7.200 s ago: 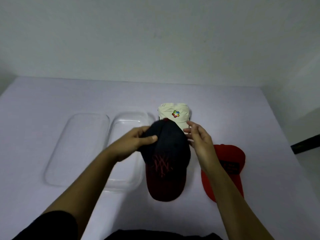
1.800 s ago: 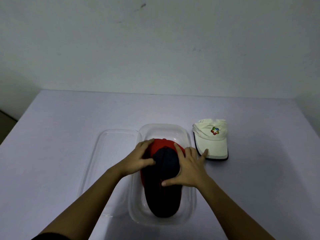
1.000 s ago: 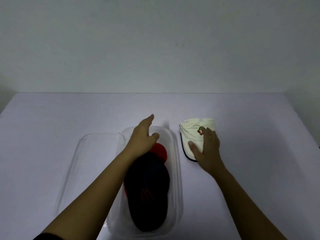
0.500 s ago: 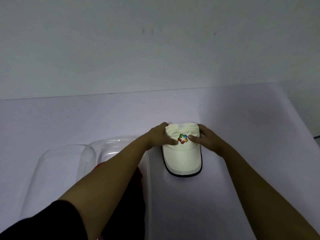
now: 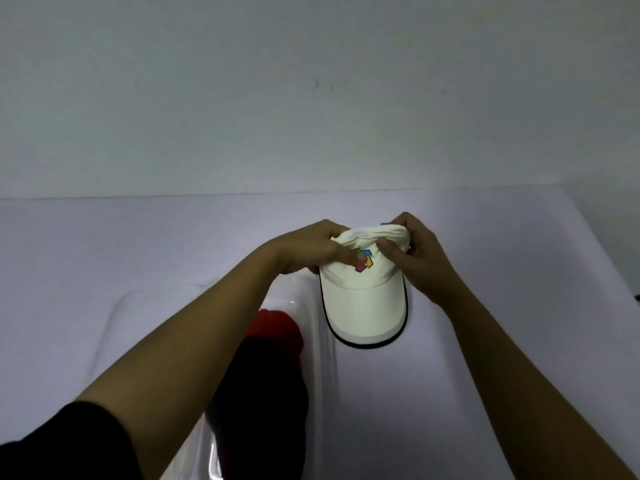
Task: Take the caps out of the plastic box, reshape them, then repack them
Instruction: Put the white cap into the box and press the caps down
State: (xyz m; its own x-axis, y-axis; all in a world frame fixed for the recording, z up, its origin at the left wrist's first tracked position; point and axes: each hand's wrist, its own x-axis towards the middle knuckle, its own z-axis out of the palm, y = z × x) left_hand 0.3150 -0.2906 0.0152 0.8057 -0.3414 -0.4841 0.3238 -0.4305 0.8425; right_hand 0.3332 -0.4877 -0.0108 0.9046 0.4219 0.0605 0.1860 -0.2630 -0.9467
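Just right of the clear plastic box (image 5: 320,341), left hand (image 5: 304,249) and right hand (image 5: 420,252) pinch the crumpled crown of the cream fabric cap (image 5: 365,306), fingers curled. It looks light and floppy (only the brim seems stiff), so the crown's sides suit gripping.

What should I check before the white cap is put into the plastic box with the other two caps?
1. Left hand and right hand both grip the white cap: ok.
2. Its crown smooth: not ok, bunched between the fingers.
3. Its brim flat: ok.
4. Red cap and dark cap inside the plastic box: ok.
5. Room above them for a third cap: cannot tell.
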